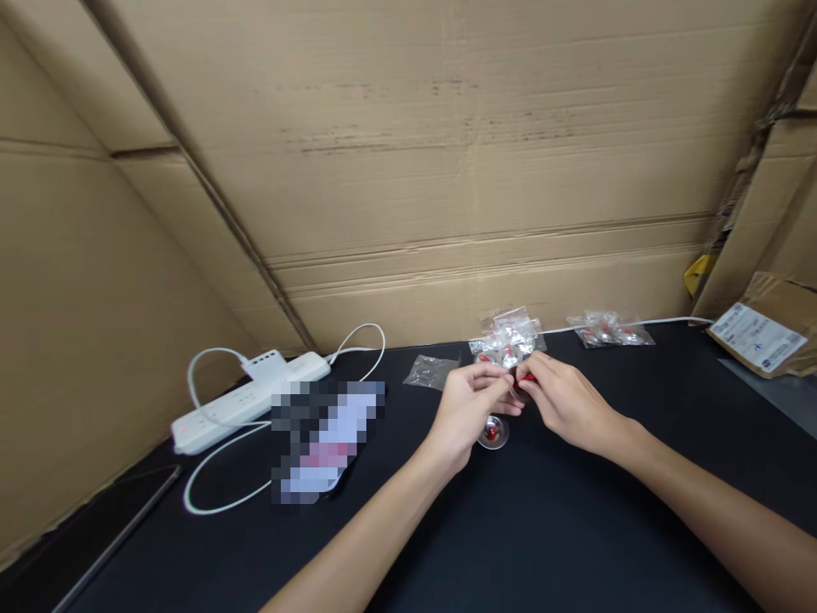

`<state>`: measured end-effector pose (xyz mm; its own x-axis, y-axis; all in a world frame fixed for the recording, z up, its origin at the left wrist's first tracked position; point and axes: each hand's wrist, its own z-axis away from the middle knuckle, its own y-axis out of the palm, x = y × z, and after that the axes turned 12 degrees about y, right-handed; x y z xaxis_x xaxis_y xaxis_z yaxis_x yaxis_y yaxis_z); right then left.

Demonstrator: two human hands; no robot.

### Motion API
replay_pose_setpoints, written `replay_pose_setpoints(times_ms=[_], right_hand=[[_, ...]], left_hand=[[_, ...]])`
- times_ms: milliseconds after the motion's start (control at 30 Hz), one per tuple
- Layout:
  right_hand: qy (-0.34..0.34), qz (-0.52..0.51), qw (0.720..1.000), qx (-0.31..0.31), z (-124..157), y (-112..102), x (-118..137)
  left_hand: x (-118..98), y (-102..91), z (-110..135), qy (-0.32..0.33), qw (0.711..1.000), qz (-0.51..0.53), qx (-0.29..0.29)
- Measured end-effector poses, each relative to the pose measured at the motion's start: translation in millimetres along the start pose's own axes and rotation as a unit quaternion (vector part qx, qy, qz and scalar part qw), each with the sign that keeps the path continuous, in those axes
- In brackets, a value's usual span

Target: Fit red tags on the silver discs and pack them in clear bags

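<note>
My left hand (472, 404) and my right hand (565, 398) meet above the black table, fingers closed on a small round piece with a red part (524, 380). My fingers hide most of it, so its exact kind is unclear. Just below my left fingers lies a small round silver dish-shaped piece with a red centre (493, 432). Behind my hands is a pile of small clear plastic bags (511, 330) holding similar silver and red pieces. A flat, crumpled clear bag (431, 372) lies to the left of the pile.
More bagged pieces (609, 330) lie at the back right. On the left are a white power strip (255, 400), a looping white cable (220, 509) and a blurred phone-like object (332, 443). Cardboard walls (472, 170) enclose the table; a labelled carton (766, 328) stands at right.
</note>
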<state>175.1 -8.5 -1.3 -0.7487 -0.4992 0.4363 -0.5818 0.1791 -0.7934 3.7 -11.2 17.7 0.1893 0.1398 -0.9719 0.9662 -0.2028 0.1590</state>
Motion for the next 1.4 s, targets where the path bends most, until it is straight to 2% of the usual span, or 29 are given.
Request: replay_pose_setpoints(times_ms=[133,267,367,533,667,800,1033,1267,1400], right_hand=[[0.001,0.031,1.000,0.004,-1,0,4],[0.008,0.083,0.997,0.002,-1,0,7],[0.011,0.080,0.997,-0.001,-1,0,6],[0.032,-0.078,0.996,-0.038,-1,0,5],[0.048,-0.194,0.977,-0.070,-3,2,6],[0.059,-0.275,0.958,-0.064,-4,7,3],[0.051,-0.297,0.952,-0.054,-6,1,3],[0.053,-0.351,0.934,0.029,-6,-1,2],[0.076,-0.380,0.921,0.037,-6,-1,-1]], left_hand=[[3,0.2,0,-0.006,1.000,0.012,-0.006],[8,2.2,0,0.017,1.000,0.020,-0.014],[10,3.0,0,0.030,0.999,0.020,-0.013],[8,-0.1,0,0.029,0.997,0.076,0.016],[7,-3.5,-1,0.037,0.992,0.118,0.038],[8,-5.6,-2,0.032,0.990,0.128,0.049],[6,-7.0,-5,0.013,0.989,0.139,0.055],[3,-7.6,-4,0.019,0.985,0.147,0.089],[3,-10.6,-5,0.023,0.986,0.132,0.098]])
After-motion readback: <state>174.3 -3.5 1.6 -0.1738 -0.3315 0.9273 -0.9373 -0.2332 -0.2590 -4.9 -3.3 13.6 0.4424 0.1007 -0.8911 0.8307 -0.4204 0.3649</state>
